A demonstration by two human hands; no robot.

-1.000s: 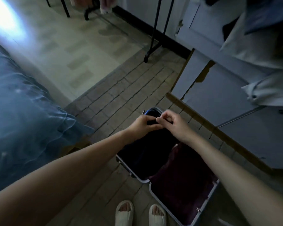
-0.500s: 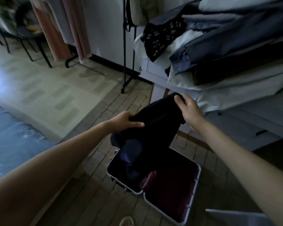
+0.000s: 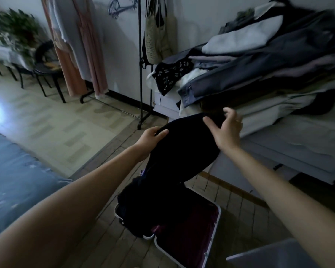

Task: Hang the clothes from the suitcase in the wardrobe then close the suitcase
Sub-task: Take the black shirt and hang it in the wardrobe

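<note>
A dark navy garment [image 3: 182, 151] hangs lifted above the open suitcase [image 3: 218, 217], its lower end still trailing into the case. My left hand [image 3: 150, 138] grips the garment's upper left edge. At the upper right edge is my right hand [image 3: 225, 130], fingers spread and loose and only the thumb touching the cloth. The suitcase lies on the wooden floor with a maroon lining and a silver rim. A black clothes rail [image 3: 140, 74] stands behind, with empty hangers [image 3: 120, 6] near its top.
A heap of folded clothes [image 3: 259, 60] covers a grey drawer unit [image 3: 298, 149] on the right. Pink and grey garments [image 3: 79, 45] hang at the back left. A blue bed [image 3: 14, 171] fills the left side. A black chair [image 3: 46, 68] and plant [image 3: 17, 29] stand far left.
Both hands have lifted the dark garment out of the suitcase and higher. My right hand has loosened its grip and spread its fingers. The view has tilted up toward the rail.
</note>
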